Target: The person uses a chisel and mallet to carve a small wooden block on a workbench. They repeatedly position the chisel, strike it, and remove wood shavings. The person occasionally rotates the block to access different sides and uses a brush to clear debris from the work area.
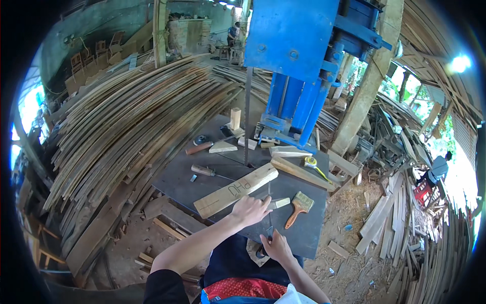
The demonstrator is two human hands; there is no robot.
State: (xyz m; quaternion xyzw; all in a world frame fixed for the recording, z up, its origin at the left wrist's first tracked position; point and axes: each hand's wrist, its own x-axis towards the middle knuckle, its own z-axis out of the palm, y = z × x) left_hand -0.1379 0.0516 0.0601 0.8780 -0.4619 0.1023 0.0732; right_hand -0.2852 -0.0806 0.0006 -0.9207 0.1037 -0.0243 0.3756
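Observation:
My left hand (250,211) is closed over the front of the table, its fingertips at a short, pale, flat piece (279,203) that sticks out to the right. Closer to me, my right hand (277,247) is closed round the dark handle of a slim, thin-shafted tool (270,223); its shaft runs up past the left fingertips, and its exact kind is unclear. Just beyond the left hand lies a thick wooden block (237,190) with dark marks on it. A wide paintbrush (300,206) with an orange-brown handle rests to the right of the hands.
The dark machine table (304,238) carries a tape measure (311,162), a wooden-handled tool (203,170) and wood offcuts. A blue bandsaw (291,40) rises behind, its vertical blade (247,116) standing at the table's middle. Long boards (136,121) are stacked left. A person (436,168) is far right.

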